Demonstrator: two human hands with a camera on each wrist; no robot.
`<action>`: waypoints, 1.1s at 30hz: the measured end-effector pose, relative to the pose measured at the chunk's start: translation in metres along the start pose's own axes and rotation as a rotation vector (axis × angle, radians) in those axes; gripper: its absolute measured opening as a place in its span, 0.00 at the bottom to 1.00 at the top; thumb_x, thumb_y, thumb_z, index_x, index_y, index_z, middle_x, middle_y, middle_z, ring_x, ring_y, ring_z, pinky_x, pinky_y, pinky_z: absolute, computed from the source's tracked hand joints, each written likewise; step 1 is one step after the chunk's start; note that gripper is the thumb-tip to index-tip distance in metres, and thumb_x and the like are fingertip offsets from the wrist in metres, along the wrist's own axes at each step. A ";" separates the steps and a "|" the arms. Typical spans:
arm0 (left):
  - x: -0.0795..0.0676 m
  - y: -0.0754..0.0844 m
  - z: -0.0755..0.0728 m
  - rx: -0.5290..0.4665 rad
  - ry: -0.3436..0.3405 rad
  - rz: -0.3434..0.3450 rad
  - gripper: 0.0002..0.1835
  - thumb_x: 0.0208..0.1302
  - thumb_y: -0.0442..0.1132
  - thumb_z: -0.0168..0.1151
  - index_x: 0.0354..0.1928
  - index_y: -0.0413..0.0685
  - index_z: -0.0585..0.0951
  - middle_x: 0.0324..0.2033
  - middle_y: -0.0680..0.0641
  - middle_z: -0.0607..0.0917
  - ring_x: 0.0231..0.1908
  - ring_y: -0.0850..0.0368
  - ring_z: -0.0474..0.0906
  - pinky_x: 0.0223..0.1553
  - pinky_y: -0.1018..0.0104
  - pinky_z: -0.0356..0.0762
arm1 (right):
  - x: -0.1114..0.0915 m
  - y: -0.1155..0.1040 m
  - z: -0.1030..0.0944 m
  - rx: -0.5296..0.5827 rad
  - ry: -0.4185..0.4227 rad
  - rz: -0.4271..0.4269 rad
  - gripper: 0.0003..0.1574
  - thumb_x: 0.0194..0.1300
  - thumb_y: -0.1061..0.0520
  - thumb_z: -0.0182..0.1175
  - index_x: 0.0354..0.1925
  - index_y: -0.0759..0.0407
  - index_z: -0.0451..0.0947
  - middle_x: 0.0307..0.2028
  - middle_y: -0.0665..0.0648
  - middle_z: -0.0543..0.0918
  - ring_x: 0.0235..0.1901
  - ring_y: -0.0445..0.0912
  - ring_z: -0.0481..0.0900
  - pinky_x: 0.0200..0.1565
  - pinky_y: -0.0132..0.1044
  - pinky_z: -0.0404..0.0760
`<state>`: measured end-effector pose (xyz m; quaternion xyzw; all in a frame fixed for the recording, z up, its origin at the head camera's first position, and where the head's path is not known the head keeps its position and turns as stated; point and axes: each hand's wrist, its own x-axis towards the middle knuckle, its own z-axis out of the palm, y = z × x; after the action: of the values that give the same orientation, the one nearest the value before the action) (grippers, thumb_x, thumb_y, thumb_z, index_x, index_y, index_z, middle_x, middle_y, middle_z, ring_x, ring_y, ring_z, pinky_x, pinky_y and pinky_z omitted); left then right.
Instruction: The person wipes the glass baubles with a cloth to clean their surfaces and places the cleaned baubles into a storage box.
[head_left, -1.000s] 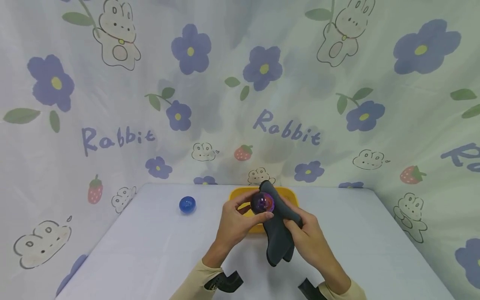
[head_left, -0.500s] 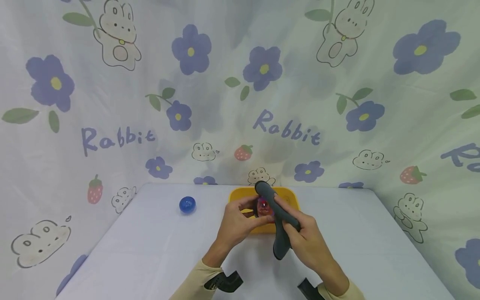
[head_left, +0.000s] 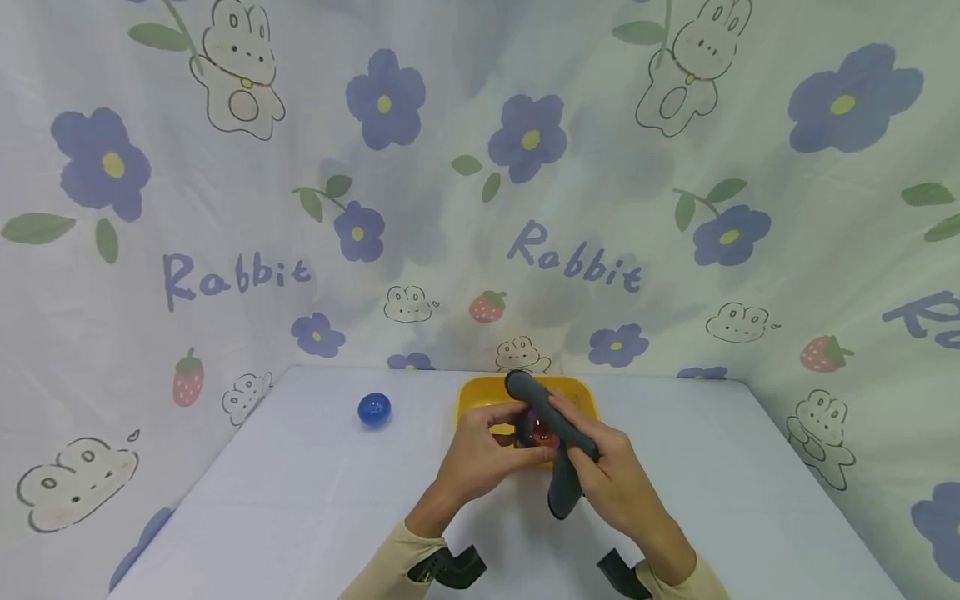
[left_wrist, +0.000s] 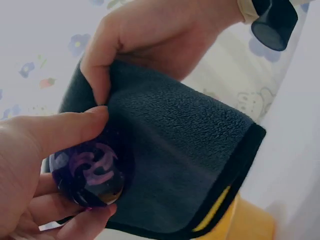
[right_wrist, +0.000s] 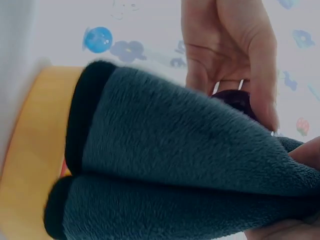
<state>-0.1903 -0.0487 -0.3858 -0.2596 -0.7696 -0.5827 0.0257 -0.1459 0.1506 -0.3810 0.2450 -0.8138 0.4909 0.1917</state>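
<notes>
My left hand [head_left: 478, 454] holds a see-through purple ball [left_wrist: 90, 172] between thumb and fingers. Pale swirls mark the ball's surface in the left wrist view; reddish patches show on it in the head view. A folded dark grey fleece cloth [left_wrist: 175, 145] with black edging is pinched in my right hand [head_left: 621, 479]. The cloth lies against the right side of the ball, hiding part of it. Seen from the right wrist, the cloth [right_wrist: 170, 135] covers most of the ball, and only a dark bit shows beside the left fingers.
Behind the hands stands a yellow bin [head_left: 480, 388], partly hidden by them; something red shows by its edge in the right wrist view. A clear blue ball [head_left: 374, 410] rests on the white table [head_left: 285, 492] to the left. A printed curtain [head_left: 450, 208] hangs behind.
The left hand and ball have shifted slightly right and down, and the ball shows more red. The cloth has turned, now looking narrower, with its top end lower and further left.
</notes>
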 end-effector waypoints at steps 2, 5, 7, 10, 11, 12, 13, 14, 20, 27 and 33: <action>0.000 0.000 0.000 -0.002 -0.002 -0.007 0.28 0.56 0.46 0.80 0.61 0.56 0.85 0.53 0.51 0.90 0.48 0.55 0.87 0.50 0.64 0.89 | 0.001 0.003 -0.001 0.022 -0.007 0.039 0.38 0.68 0.75 0.49 0.73 0.55 0.72 0.67 0.62 0.80 0.47 0.48 0.83 0.43 0.32 0.84; -0.001 0.001 0.000 -0.012 -0.006 -0.012 0.30 0.56 0.46 0.80 0.63 0.52 0.84 0.54 0.48 0.89 0.50 0.52 0.88 0.51 0.61 0.89 | 0.001 0.006 -0.003 0.080 -0.018 0.113 0.36 0.71 0.72 0.48 0.73 0.54 0.72 0.63 0.65 0.82 0.43 0.46 0.82 0.40 0.32 0.83; -0.002 0.002 0.000 -0.017 -0.006 -0.012 0.31 0.56 0.45 0.80 0.63 0.50 0.83 0.54 0.46 0.89 0.50 0.49 0.88 0.51 0.59 0.90 | 0.002 0.007 -0.004 0.117 -0.025 0.147 0.34 0.73 0.71 0.47 0.73 0.54 0.72 0.63 0.66 0.82 0.45 0.45 0.84 0.42 0.32 0.86; -0.002 0.004 0.000 -0.014 0.003 0.000 0.32 0.56 0.46 0.80 0.63 0.49 0.83 0.55 0.45 0.88 0.51 0.47 0.88 0.50 0.58 0.90 | 0.002 0.009 -0.006 0.157 -0.034 0.165 0.32 0.75 0.69 0.47 0.73 0.55 0.71 0.64 0.66 0.81 0.49 0.44 0.85 0.48 0.33 0.88; -0.003 0.005 0.000 -0.012 0.006 0.004 0.32 0.56 0.46 0.80 0.63 0.48 0.83 0.56 0.45 0.88 0.51 0.47 0.87 0.50 0.58 0.90 | 0.002 0.009 -0.006 0.166 -0.034 0.163 0.31 0.75 0.69 0.47 0.73 0.56 0.71 0.64 0.66 0.81 0.49 0.43 0.86 0.48 0.33 0.88; -0.003 0.006 0.000 -0.014 0.010 0.008 0.32 0.56 0.46 0.80 0.63 0.49 0.83 0.56 0.45 0.88 0.51 0.47 0.87 0.50 0.59 0.90 | 0.003 0.009 -0.007 0.175 -0.035 0.160 0.31 0.76 0.68 0.47 0.73 0.56 0.71 0.64 0.67 0.81 0.50 0.43 0.86 0.48 0.33 0.88; -0.003 0.006 0.000 -0.017 0.013 0.014 0.33 0.55 0.46 0.81 0.64 0.49 0.83 0.57 0.45 0.88 0.51 0.48 0.87 0.50 0.59 0.90 | 0.003 0.010 -0.007 0.185 -0.037 0.160 0.30 0.76 0.68 0.47 0.73 0.57 0.71 0.64 0.67 0.81 0.51 0.42 0.86 0.49 0.33 0.88; -0.003 0.006 0.000 -0.021 0.018 0.018 0.33 0.55 0.45 0.81 0.64 0.49 0.83 0.57 0.45 0.87 0.52 0.48 0.87 0.50 0.61 0.89 | 0.003 0.010 -0.007 0.192 -0.038 0.160 0.30 0.76 0.68 0.47 0.73 0.58 0.71 0.64 0.68 0.81 0.51 0.41 0.86 0.49 0.32 0.88; -0.004 0.007 0.000 -0.059 0.060 0.094 0.32 0.54 0.42 0.81 0.62 0.46 0.84 0.57 0.43 0.87 0.48 0.51 0.87 0.46 0.66 0.90 | 0.004 0.011 -0.006 0.240 -0.054 0.180 0.30 0.76 0.68 0.46 0.73 0.62 0.69 0.66 0.70 0.78 0.54 0.41 0.85 0.50 0.32 0.87; -0.003 0.007 -0.001 -0.095 0.125 0.130 0.31 0.54 0.42 0.81 0.62 0.49 0.84 0.55 0.44 0.88 0.47 0.59 0.86 0.45 0.67 0.89 | 0.004 0.008 -0.001 0.264 -0.093 0.218 0.32 0.76 0.67 0.46 0.75 0.63 0.66 0.70 0.68 0.75 0.62 0.56 0.81 0.56 0.38 0.87; -0.002 0.009 -0.003 -0.177 0.165 0.134 0.31 0.57 0.41 0.80 0.63 0.47 0.82 0.54 0.43 0.87 0.47 0.58 0.84 0.47 0.69 0.89 | 0.002 0.004 0.007 0.241 -0.133 0.241 0.32 0.76 0.65 0.47 0.75 0.66 0.64 0.73 0.66 0.72 0.71 0.64 0.73 0.64 0.47 0.83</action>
<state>-0.1852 -0.0509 -0.3771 -0.2628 -0.6914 -0.6647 0.1049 -0.1507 0.1456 -0.3856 0.1987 -0.7835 0.5870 0.0464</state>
